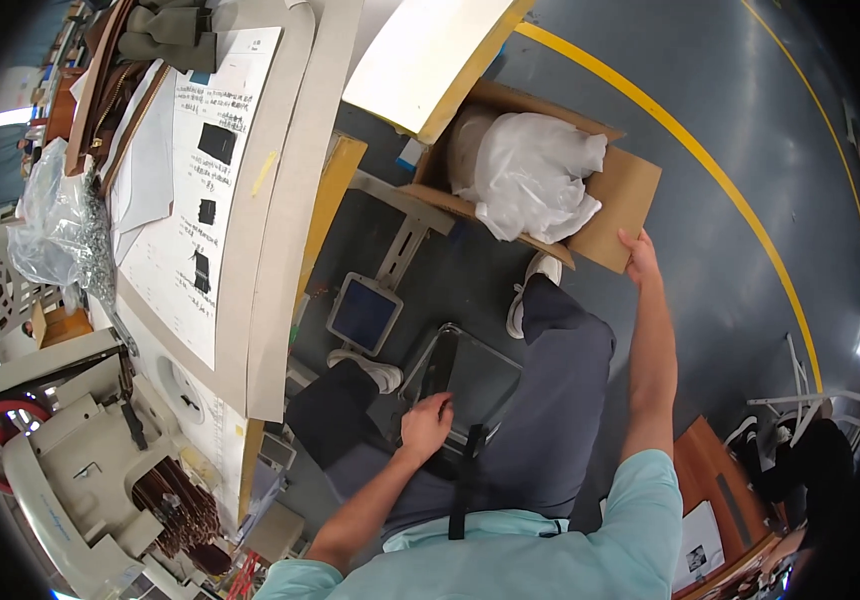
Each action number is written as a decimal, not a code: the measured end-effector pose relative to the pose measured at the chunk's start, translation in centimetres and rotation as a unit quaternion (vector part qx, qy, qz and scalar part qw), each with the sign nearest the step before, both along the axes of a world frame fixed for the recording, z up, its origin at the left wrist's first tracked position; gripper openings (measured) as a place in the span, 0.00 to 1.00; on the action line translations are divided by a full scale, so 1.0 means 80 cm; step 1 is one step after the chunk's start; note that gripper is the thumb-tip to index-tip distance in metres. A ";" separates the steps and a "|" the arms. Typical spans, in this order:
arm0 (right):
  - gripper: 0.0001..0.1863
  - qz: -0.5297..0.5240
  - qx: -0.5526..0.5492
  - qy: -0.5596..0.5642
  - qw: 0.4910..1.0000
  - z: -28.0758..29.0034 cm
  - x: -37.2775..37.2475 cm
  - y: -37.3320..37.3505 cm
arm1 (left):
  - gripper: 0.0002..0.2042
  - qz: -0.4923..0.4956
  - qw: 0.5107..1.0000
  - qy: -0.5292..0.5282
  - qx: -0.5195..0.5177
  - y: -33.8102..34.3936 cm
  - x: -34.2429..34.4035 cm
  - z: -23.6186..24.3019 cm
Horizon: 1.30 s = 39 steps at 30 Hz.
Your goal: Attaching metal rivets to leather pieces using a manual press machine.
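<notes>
Workshop, red-wheeled beige machine [75,465], yellow floor line [691,124], cluttered worktable [268,270]

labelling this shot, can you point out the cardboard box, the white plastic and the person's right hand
Cardboard box [618,212]: head view, on its open right flap
White plastic [535,165]: head view, middle of its crumpled surface
Right hand [642,261]: head view, middle of the hand

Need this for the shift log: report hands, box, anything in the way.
Right hand holding flap corner; left hand curled near the thighs, grip unclear. Cardboard box open. White plastic bundle crowding its opening.
</notes>
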State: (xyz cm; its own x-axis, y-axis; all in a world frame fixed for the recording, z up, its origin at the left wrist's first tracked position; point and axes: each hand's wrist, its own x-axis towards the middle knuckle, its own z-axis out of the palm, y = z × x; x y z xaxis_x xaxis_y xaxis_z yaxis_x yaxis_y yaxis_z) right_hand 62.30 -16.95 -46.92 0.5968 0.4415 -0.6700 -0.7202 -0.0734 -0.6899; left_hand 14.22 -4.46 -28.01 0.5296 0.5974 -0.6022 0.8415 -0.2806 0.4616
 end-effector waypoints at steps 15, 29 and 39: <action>0.19 0.044 -0.095 -0.004 0.994 -0.029 -0.047 0.049 | 0.07 -0.040 0.996 0.000 0.080 -0.007 0.010 -0.004; 0.14 0.226 -0.323 -0.120 0.911 0.064 -0.175 -0.079 | 0.11 0.031 0.997 -0.041 0.051 -0.001 -0.001 0.011; 0.20 0.306 -0.456 -0.078 0.832 0.206 -0.382 -0.289 | 0.22 -0.077 0.990 -0.117 0.033 -0.009 -0.108 0.001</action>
State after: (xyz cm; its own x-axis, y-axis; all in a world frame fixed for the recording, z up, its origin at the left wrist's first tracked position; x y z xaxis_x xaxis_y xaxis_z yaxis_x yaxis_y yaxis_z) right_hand 31.74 -40.04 -30.43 0.5580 0.0442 -0.8287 -0.2622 -0.9380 -0.2266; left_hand 5.59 -5.22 -27.95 0.7377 0.5331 -0.4142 0.6587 -0.4337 0.6149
